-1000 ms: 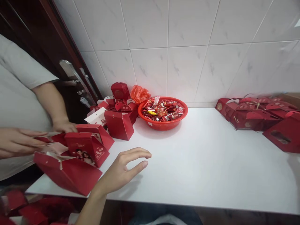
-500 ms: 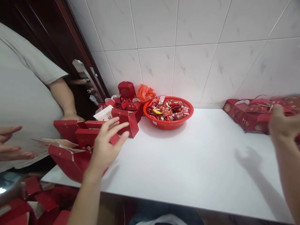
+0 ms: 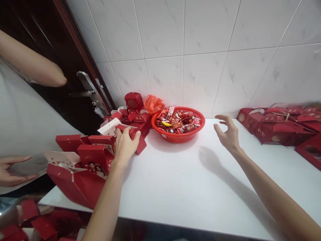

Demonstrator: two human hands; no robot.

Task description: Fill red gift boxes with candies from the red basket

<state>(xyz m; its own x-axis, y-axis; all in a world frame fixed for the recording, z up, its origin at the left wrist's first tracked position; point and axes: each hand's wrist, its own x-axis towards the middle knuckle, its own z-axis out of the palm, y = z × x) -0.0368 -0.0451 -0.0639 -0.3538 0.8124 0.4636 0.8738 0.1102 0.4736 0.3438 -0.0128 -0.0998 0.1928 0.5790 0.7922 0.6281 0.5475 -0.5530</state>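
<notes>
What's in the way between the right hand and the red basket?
Nothing that I can see. The right hand hovers above the white table, and the red basket stands to its left, with only table showing between them.

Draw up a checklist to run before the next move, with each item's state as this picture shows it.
1. Left hand at a red gift box: ok, fingers over its top.
2. Firm grip on that box: cannot tell; the hand hides most of the contact.
3. Right hand free: ok, open above the white tabletop.
4. Red plastic basket upright: ok, wrapped candies inside.
5. Nearest box at the left edge closed: not ok, its top gapes.
6. Co-worker's hand apart from both hands: ok, off beyond the boxes.
</notes>
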